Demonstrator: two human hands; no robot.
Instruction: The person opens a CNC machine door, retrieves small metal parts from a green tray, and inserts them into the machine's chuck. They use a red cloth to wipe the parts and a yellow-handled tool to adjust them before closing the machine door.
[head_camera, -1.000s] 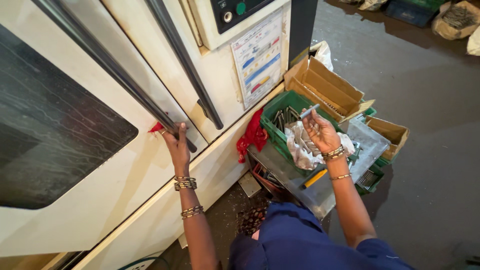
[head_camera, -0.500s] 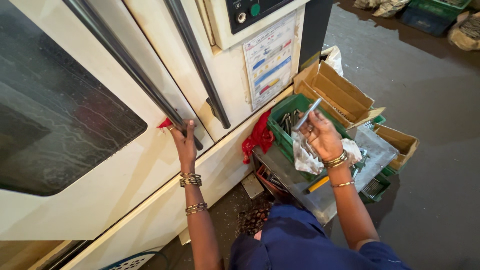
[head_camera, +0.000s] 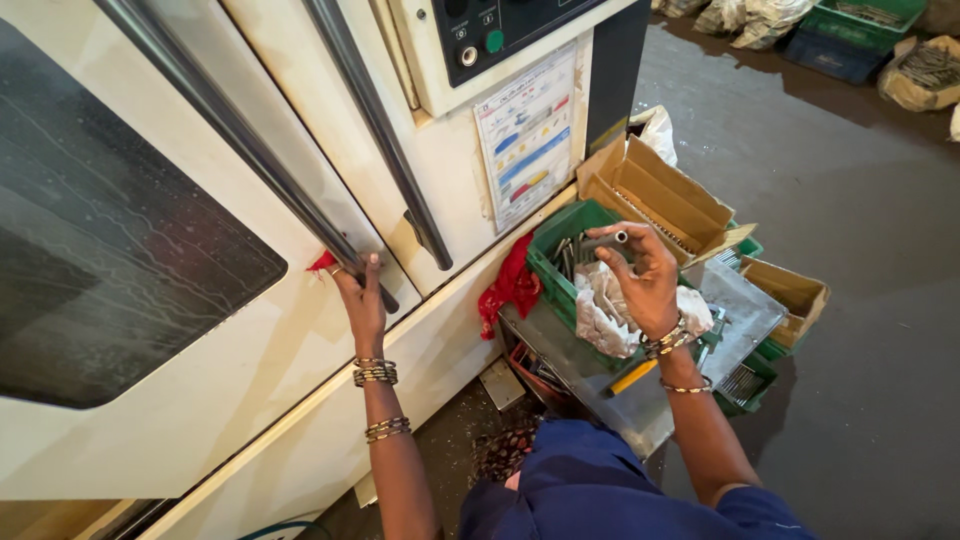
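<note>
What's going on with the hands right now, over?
Left hand gripping the machine door handle. Right hand holding a metal tube above the green crate. Nothing in the way.

The left hand (head_camera: 362, 295) grips the machine door's handle (head_camera: 250, 150); the right hand (head_camera: 643, 280) holds a metal tube (head_camera: 603, 240) above the green crate (head_camera: 560, 262).

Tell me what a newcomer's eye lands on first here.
The big cream machine door with its dark window fills the left, and the left hand grips the lower end of its long metal handle. To the right, the right hand holds a short metal tube above a green crate of metal parts. A red rag hangs between machine and crate.
</note>
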